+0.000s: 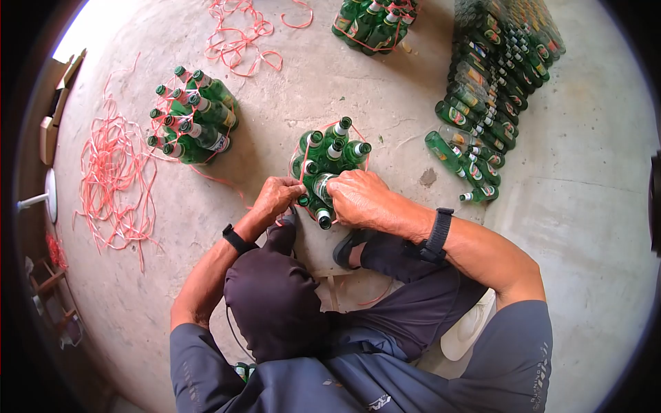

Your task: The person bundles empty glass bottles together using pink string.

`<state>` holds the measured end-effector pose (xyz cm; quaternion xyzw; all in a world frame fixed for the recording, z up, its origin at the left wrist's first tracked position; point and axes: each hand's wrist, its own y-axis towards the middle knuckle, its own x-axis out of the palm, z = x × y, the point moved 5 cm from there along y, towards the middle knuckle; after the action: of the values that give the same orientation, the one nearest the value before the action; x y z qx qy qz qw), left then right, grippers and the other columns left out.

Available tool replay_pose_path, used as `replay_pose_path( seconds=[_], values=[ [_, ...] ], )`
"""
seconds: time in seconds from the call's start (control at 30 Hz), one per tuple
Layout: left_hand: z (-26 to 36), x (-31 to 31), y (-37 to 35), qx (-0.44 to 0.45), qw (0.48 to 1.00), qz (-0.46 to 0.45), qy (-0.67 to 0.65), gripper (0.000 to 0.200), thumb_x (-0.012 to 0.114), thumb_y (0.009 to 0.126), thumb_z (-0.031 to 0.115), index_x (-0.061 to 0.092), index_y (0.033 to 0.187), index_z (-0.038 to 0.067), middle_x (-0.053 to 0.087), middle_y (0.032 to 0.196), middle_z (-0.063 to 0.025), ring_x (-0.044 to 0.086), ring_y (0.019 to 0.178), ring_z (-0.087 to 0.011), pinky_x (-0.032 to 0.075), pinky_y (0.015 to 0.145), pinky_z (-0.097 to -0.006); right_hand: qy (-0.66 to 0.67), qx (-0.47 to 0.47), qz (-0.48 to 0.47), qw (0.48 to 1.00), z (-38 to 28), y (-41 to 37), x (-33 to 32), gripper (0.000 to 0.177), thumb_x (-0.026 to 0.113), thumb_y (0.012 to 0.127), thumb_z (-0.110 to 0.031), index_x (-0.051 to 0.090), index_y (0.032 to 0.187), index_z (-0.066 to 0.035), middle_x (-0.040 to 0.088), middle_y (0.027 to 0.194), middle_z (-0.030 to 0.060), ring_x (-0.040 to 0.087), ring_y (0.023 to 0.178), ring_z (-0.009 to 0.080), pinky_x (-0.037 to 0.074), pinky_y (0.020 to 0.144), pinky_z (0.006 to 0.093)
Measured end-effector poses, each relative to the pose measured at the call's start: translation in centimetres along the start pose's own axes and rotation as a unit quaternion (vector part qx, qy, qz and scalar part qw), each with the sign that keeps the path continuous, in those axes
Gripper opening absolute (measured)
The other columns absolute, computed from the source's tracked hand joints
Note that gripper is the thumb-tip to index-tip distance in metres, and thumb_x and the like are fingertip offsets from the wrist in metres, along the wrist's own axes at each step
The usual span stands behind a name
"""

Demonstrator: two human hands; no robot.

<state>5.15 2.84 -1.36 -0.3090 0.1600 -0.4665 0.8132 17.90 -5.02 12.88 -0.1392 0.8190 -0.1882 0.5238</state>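
Several green glass bottles [332, 162] stand in a tight cluster on the floor in front of me, with pink plastic string [306, 160] running around and between them. At the cluster's left side my left hand [277, 197] is closed, thumb and fingers pinched on the string. My right hand [368, 199] is closed in a fist at the near right side, around the upper part of a bottle with a white label [322, 187]. Its fingertips are partly hidden, so string in that hand cannot be made out.
A bundle of green bottles [193, 117] stands at the left and another bound bundle [375, 26] at the back. Loose pink string [118, 182] lies heaped at the far left, more string [241, 34] behind. Many bottles [482, 117] lie in rows at the right.
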Motion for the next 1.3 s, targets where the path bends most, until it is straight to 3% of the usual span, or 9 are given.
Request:
replay_pose_path(
  seconds=[0.2,0.73,0.8,0.97,1.03,1.07,1.1,1.17,1.3],
  values=[
    [-0.7,0.1,0.3,0.030,1.000,-0.008,-0.003,0.014,0.063,0.086,0.013,0.068,0.083,0.000,0.052,0.060,0.0037,0.040,0.049,-0.0041,0.032,0.041,-0.0238,-0.066,-0.053,-0.029,0.996,-0.5,0.0,0.8,0.015,0.057,0.073,-0.010,0.069,0.076,-0.002,0.067,0.077,0.0195,0.068,0.074,0.0350,0.053,0.063,0.0456],
    [-1.0,-0.4,0.4,0.033,0.999,-0.011,0.031,0.016,0.063,0.086,0.014,0.067,0.087,-0.001,0.056,0.061,0.0013,0.047,0.047,-0.0051,0.038,0.036,-0.0239,0.017,-0.027,0.007,0.999,1.5,1.7,0.9,0.016,0.058,0.067,-0.010,0.062,0.070,0.005,0.063,0.071,0.0261,0.063,0.070,0.0431,0.051,0.062,0.0500],
    [-0.8,-0.1,0.8,0.090,0.995,-0.018,0.027,0.030,0.069,0.082,0.025,0.065,0.078,-0.004,0.060,0.066,-0.0040,0.054,0.063,-0.0101,0.044,0.056,-0.0298,0.035,0.021,0.013,0.999,1.8,1.5,0.7,0.017,0.058,0.068,-0.010,0.063,0.070,0.006,0.062,0.070,0.0264,0.064,0.069,0.0430,0.052,0.063,0.0497],
    [0.6,-0.1,0.0,0.057,0.990,-0.006,0.126,0.046,0.075,0.075,0.041,0.065,0.079,-0.004,0.062,0.067,-0.0097,0.058,0.065,-0.0166,0.047,0.063,-0.0353,0.055,0.072,0.024,0.996,1.5,1.7,0.2,0.022,0.057,0.070,-0.013,0.064,0.071,0.007,0.061,0.069,0.0290,0.064,0.069,0.0439,0.052,0.065,0.0498],
    [1.6,0.1,-0.2,0.058,0.982,-0.024,0.178,0.046,0.073,0.078,0.043,0.061,0.078,-0.001,0.057,0.065,-0.0046,0.055,0.053,-0.0134,0.045,0.038,-0.0299,0.060,0.084,0.035,0.994,1.7,1.6,0.3,0.025,0.056,0.071,-0.015,0.064,0.071,0.008,0.061,0.070,0.0300,0.063,0.069,0.0446,0.052,0.065,0.0500],
    [2.1,0.1,-0.5,0.066,0.981,-0.028,0.182,0.052,0.073,0.076,0.049,0.061,0.078,-0.001,0.057,0.064,-0.0053,0.055,0.054,-0.0128,0.044,0.038,-0.0296,0.075,0.096,0.024,0.992,2.1,1.7,0.4,0.028,0.056,0.071,-0.017,0.064,0.072,0.009,0.061,0.070,0.0308,0.063,0.069,0.0457,0.052,0.065,0.0502],
    [2.5,0.0,-0.5,0.123,0.972,-0.028,0.200,0.053,0.074,0.075,0.049,0.061,0.079,-0.002,0.057,0.064,-0.0051,0.055,0.054,-0.0124,0.045,0.040,-0.0292,0.090,0.106,0.012,0.990,2.3,1.8,0.5,0.030,0.055,0.072,-0.020,0.064,0.072,0.009,0.061,0.071,0.0315,0.063,0.069,0.0467,0.051,0.065,0.0504],
    [1.4,-0.5,0.0,0.063,0.973,-0.041,0.217,0.061,0.074,0.070,0.056,0.065,0.081,-0.003,0.064,0.072,-0.0153,0.063,0.072,-0.0247,0.048,0.068,-0.0403,0.104,0.110,0.007,0.988,3.0,1.8,0.6,0.036,0.055,0.073,-0.025,0.062,0.070,0.010,0.060,0.070,0.0316,0.062,0.067,0.0464,0.051,0.064,0.0497],
    [1.0,-0.5,0.3,0.056,0.976,-0.047,0.204,0.061,0.074,0.069,0.057,0.064,0.081,-0.002,0.064,0.072,-0.0148,0.063,0.073,-0.0245,0.048,0.068,-0.0396,0.198,0.091,-0.089,0.972,3.9,1.5,1.2,0.042,0.059,0.077,-0.033,0.061,0.074,0.009,0.059,0.065,0.0249,0.061,0.061,0.0360,0.047,0.062,0.0453]
  ],
)
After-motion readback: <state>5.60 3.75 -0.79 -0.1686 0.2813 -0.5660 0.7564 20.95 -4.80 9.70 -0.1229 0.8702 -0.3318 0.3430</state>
